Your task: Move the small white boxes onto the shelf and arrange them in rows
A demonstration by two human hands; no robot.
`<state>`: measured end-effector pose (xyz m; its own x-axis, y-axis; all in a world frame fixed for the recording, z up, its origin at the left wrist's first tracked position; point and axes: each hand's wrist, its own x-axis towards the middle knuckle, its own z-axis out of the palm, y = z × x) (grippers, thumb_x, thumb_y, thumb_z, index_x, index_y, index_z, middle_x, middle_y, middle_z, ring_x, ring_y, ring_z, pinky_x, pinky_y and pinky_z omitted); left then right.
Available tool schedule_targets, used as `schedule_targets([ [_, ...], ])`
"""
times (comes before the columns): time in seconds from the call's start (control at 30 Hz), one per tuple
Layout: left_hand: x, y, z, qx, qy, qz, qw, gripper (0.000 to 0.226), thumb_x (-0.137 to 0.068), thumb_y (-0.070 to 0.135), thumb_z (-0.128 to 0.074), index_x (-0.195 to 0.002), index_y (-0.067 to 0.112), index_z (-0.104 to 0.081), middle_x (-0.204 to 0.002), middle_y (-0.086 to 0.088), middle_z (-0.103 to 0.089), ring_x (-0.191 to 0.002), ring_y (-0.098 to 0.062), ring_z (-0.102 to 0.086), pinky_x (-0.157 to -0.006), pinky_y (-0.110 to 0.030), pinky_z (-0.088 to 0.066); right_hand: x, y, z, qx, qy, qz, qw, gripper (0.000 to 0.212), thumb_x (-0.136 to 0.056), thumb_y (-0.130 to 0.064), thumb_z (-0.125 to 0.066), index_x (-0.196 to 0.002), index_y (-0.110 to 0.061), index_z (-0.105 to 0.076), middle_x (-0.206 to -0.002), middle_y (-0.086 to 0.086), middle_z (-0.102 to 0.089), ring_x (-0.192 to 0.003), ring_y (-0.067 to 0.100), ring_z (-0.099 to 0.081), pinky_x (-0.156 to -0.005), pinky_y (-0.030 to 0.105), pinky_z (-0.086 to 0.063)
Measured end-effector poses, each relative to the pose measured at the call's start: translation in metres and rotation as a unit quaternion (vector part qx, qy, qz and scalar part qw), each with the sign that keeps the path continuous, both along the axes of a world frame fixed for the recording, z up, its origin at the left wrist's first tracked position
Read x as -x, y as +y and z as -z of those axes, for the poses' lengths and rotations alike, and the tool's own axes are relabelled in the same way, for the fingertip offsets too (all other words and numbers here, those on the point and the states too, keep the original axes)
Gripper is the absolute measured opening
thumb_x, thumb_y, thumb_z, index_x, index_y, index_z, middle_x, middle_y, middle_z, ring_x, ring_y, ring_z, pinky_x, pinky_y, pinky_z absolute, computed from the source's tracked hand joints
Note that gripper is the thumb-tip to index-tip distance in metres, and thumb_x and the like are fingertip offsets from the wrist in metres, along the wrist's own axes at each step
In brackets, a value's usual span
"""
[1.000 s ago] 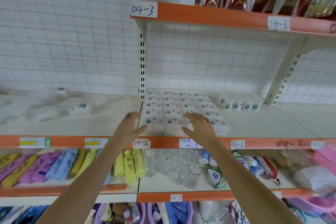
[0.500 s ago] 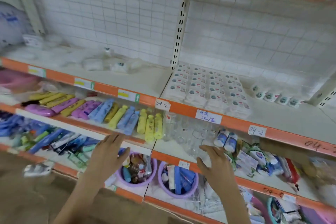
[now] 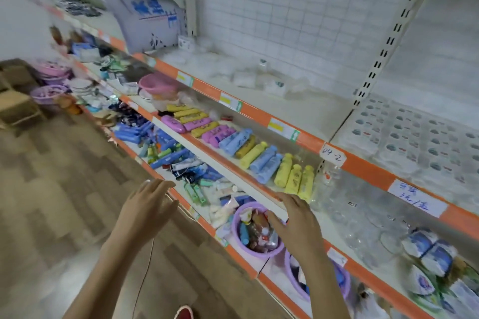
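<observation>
The small white boxes lie in neat rows on the orange-edged shelf marked 04-2, at the right of the view. Both my hands hang in the air well below that shelf and hold nothing. My left hand is over the wooden floor with fingers spread. My right hand hovers with straight fingers above a purple tub on the lowest shelf. A few loose white packets lie further left on the same upper shelf.
Yellow, blue and pink bottles fill the shelf under the boxes. Clear glasses stand to their right. Blue tubes and small items crowd the lower shelf. A wooden stool stands on the floor at left.
Both hands left the front row of boxes and dropped below the shelf. My view swung down and to the left, so the boxes now sit at the right edge.
</observation>
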<state>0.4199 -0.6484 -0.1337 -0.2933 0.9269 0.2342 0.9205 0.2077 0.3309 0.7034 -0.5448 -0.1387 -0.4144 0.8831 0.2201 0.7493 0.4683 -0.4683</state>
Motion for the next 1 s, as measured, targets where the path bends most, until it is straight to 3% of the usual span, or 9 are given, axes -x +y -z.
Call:
schedule_targets([
  [0.17,0.066,0.02,-0.008,-0.03,0.006,-0.036,0.999,0.049,-0.075,0.046,-0.04,-0.104,0.014,-0.065,-0.097,-0.008,-0.066,-0.087,-0.029,-0.064,-0.071,-0.039,-0.05,0.069,0.041,-0.003,-0.001,0.016,-0.027,1.0,0.043,-0.091,-0.038,-0.051,-0.132,-0.026,-0.044,-0.13,-0.009,-0.048,-0.12,0.012,-0.043,-0.092,0.025,-0.038],
  [0.33,0.14,0.065,-0.016,-0.039,-0.005,-0.044,0.998,0.034,-0.072,0.017,-0.075,-0.104,0.012,-0.065,-0.097,-0.009,-0.066,-0.087,-0.033,-0.063,-0.07,-0.04,-0.05,0.151,0.086,-0.014,-0.002,0.043,-0.028,0.999,0.041,-0.091,-0.037,-0.051,-0.13,-0.027,-0.045,-0.129,-0.01,-0.048,-0.119,0.01,-0.044,-0.09,0.025,-0.04],
  [0.5,0.217,0.126,-0.027,-0.039,0.021,-0.004,0.999,0.039,-0.071,0.015,-0.078,-0.107,0.011,-0.065,-0.099,-0.007,-0.066,-0.089,-0.029,-0.064,-0.071,-0.038,-0.051,0.212,0.134,-0.029,-0.011,0.07,0.002,0.998,0.036,-0.088,-0.033,-0.057,-0.122,-0.024,-0.053,-0.117,-0.012,-0.053,-0.11,0.009,-0.05,-0.078,0.02,-0.036],
  [0.63,0.245,0.181,-0.038,-0.046,-0.007,0.036,0.998,0.036,-0.08,0.021,-0.07,-0.114,0.013,-0.062,-0.109,-0.003,-0.063,-0.098,-0.025,-0.061,-0.075,-0.035,-0.048,0.221,0.167,-0.041,-0.025,0.07,0.03,0.997,0.034,-0.088,-0.029,-0.058,-0.122,-0.026,-0.053,-0.122,-0.012,-0.052,-0.115,0.009,-0.048,-0.084,0.022,-0.04],
  [0.73,0.255,0.229,-0.042,-0.068,-0.025,0.085,0.994,0.036,-0.083,0.023,-0.066,-0.118,0.016,-0.059,-0.116,-0.001,-0.059,-0.101,-0.023,-0.059,-0.079,-0.035,-0.048,0.218,0.192,-0.055,-0.041,0.054,0.066,0.996,0.033,-0.088,-0.026,-0.06,-0.121,-0.024,-0.055,-0.118,-0.009,-0.054,-0.112,0.011,-0.05,-0.083,0.019,-0.036],
  [0.87,0.256,0.298,-0.052,-0.101,-0.03,0.167,0.98,0.032,-0.078,0.015,-0.072,-0.108,0.008,-0.063,-0.107,-0.009,-0.064,-0.093,-0.031,-0.063,-0.073,-0.038,-0.051,0.207,0.23,-0.069,-0.075,0.043,0.104,0.991,0.033,-0.086,-0.026,-0.063,-0.118,-0.025,-0.057,-0.114,-0.009,-0.055,-0.11,0.011,-0.052,-0.083,0.021,-0.038],
  [1.0,0.246,0.372,-0.072,-0.128,-0.005,0.237,0.963,0.034,-0.081,0.029,-0.064,-0.11,0.011,-0.063,-0.107,-0.007,-0.063,-0.093,-0.027,-0.063,-0.075,-0.034,-0.049,0.186,0.281,-0.08,-0.102,0.057,0.164,0.98,0.032,-0.083,-0.024,-0.066,-0.114,-0.026,-0.059,-0.109,-0.011,-0.054,-0.107,0.015,-0.055,-0.083,0.027,-0.041],
])
